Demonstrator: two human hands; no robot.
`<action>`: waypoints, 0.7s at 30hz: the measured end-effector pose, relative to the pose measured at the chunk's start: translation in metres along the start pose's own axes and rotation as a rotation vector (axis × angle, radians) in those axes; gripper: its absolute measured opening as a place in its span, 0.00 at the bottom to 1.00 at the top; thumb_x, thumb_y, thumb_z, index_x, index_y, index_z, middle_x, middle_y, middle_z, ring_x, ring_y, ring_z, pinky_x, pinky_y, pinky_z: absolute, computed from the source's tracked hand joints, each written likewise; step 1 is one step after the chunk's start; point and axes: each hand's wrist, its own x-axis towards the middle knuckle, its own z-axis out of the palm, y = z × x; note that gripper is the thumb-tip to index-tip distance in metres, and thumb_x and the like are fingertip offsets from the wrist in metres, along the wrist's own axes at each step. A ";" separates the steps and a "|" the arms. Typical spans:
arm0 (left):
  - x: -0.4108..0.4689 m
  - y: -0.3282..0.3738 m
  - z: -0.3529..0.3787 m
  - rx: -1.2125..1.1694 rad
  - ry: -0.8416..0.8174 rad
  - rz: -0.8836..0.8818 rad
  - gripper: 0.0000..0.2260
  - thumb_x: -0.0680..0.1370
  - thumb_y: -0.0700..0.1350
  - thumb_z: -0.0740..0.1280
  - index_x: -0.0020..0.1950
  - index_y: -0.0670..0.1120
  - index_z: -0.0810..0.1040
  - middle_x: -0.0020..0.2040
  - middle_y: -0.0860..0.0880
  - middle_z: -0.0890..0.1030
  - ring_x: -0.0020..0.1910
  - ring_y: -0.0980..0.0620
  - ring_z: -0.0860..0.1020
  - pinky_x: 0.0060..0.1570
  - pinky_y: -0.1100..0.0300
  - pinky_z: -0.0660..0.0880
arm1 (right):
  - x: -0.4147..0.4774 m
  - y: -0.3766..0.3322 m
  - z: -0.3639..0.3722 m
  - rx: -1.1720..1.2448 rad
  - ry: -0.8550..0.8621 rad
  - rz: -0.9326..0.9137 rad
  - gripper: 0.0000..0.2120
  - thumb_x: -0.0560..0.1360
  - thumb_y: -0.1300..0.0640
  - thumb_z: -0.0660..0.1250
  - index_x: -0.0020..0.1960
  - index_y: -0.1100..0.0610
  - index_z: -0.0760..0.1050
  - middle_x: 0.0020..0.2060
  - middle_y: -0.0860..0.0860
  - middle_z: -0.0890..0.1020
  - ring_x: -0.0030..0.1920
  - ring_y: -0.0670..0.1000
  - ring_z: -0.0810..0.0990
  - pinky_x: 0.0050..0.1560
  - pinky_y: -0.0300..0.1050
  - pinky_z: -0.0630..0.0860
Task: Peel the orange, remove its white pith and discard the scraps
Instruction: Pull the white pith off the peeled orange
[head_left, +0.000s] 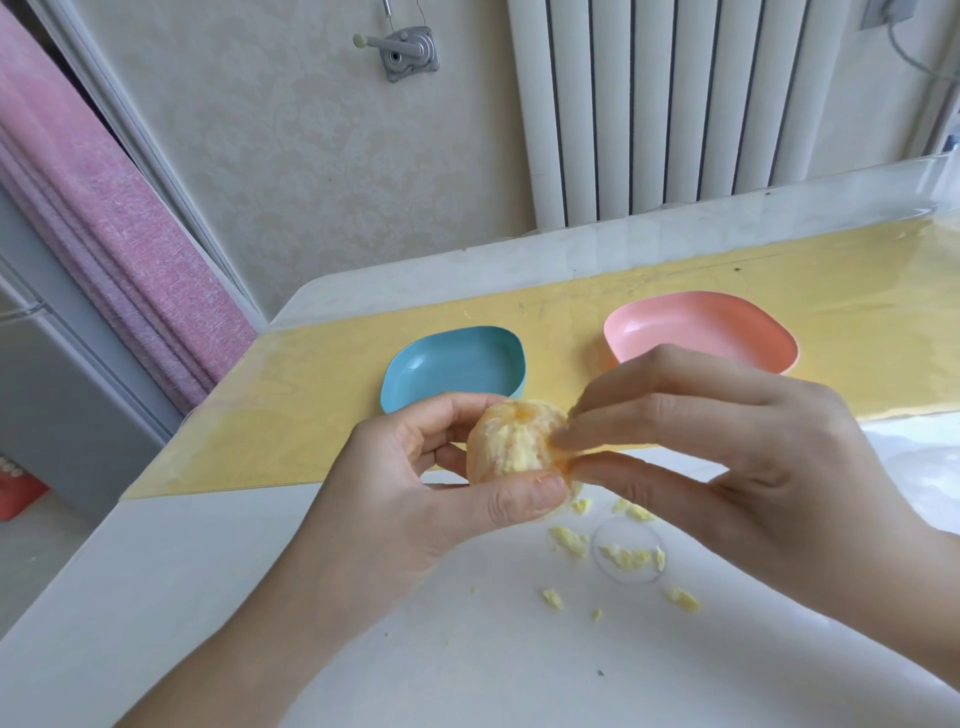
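Observation:
A peeled orange (511, 441), pale with white pith over much of its surface, is held above the white table (260, 597). My left hand (415, 478) grips it from the left, thumb underneath and fingers behind. My right hand (727, 447) comes in from the right and pinches pith on the orange's right side between thumb and forefinger. Several small pith scraps (623, 556) lie scattered on the table under my hands.
A blue dish (415, 384) and a pink dish (737, 322) sit on a yellow mat (291, 415) beyond my hands. A white radiator (675, 104) stands against the wall behind. A pink curtain (104, 234) hangs at the left.

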 end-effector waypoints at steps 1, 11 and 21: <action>0.000 0.000 0.000 0.005 0.000 -0.004 0.22 0.57 0.56 0.76 0.49 0.56 0.83 0.47 0.51 0.84 0.49 0.47 0.80 0.47 0.62 0.79 | 0.000 0.000 0.000 -0.003 0.002 -0.004 0.05 0.74 0.57 0.70 0.48 0.56 0.82 0.44 0.48 0.80 0.45 0.42 0.78 0.47 0.31 0.72; 0.000 0.000 0.000 0.027 0.007 -0.035 0.22 0.57 0.58 0.76 0.49 0.57 0.83 0.47 0.52 0.85 0.48 0.48 0.80 0.52 0.55 0.77 | 0.002 0.000 -0.002 0.010 -0.074 -0.017 0.05 0.75 0.56 0.68 0.46 0.56 0.81 0.44 0.46 0.79 0.44 0.41 0.78 0.46 0.30 0.72; 0.000 0.003 0.000 -0.318 -0.174 -0.168 0.29 0.59 0.60 0.78 0.52 0.44 0.83 0.49 0.43 0.84 0.49 0.49 0.82 0.44 0.63 0.77 | 0.003 -0.002 -0.007 0.098 -0.071 0.002 0.02 0.73 0.59 0.69 0.44 0.58 0.79 0.46 0.46 0.79 0.45 0.44 0.79 0.46 0.37 0.75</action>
